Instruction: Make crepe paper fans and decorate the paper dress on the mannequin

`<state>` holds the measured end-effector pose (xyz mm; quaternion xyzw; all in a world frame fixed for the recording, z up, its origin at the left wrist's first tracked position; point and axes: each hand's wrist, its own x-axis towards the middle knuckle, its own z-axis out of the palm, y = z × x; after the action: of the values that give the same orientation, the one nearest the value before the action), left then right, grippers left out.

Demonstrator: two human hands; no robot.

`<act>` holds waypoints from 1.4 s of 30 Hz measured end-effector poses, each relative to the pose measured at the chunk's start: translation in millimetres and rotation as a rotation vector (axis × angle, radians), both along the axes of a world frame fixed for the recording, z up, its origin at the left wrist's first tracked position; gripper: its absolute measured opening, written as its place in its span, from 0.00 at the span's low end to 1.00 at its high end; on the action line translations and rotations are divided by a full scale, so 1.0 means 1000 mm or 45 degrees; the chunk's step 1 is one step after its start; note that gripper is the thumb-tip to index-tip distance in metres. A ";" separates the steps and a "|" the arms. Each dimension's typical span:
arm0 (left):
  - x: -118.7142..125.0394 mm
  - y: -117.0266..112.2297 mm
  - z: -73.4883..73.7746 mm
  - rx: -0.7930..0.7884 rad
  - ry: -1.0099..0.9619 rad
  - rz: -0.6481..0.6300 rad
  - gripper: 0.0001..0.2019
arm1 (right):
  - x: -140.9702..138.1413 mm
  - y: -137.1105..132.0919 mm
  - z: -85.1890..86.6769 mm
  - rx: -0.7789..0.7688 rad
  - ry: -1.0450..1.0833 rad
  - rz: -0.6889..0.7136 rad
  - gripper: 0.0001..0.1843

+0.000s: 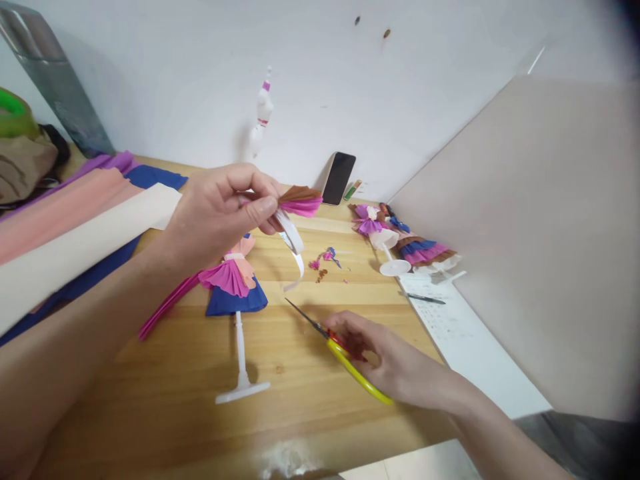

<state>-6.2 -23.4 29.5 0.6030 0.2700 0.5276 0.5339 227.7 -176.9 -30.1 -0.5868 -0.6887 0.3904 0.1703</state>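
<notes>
Pinched in my left hand (230, 203) is a gathered fan of brown and pink crepe paper (301, 200). A roll of white tape (291, 232) hangs from the same fingers, its loose strip curling down. My right hand (373, 353) is closed on scissors (345, 360) with a yellow and red handle; their blades look shut and point toward the tape's end. Under my left hand stands a small white dress stand (241, 347) wearing a blue skirt (237, 298) with pink and peach pleated paper (230, 277) above it.
Coloured crepe sheets (75, 220) lie at left near a steel flask (55, 73). Paper scraps (325, 262) dot the table's middle. A phone (339, 178) leans on the wall. At right are finished paper dresses (425, 252) and a written sheet (465, 340) with a pen (426, 299).
</notes>
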 end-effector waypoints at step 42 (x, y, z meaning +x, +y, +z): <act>-0.006 0.002 0.004 0.223 -0.011 0.025 0.04 | 0.001 0.016 0.014 0.057 -0.518 0.118 0.25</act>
<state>-11.8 -21.3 33.7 0.6426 0.2263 0.5570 0.4750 228.3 -160.6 -16.1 -0.6174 -0.7436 0.2558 0.0226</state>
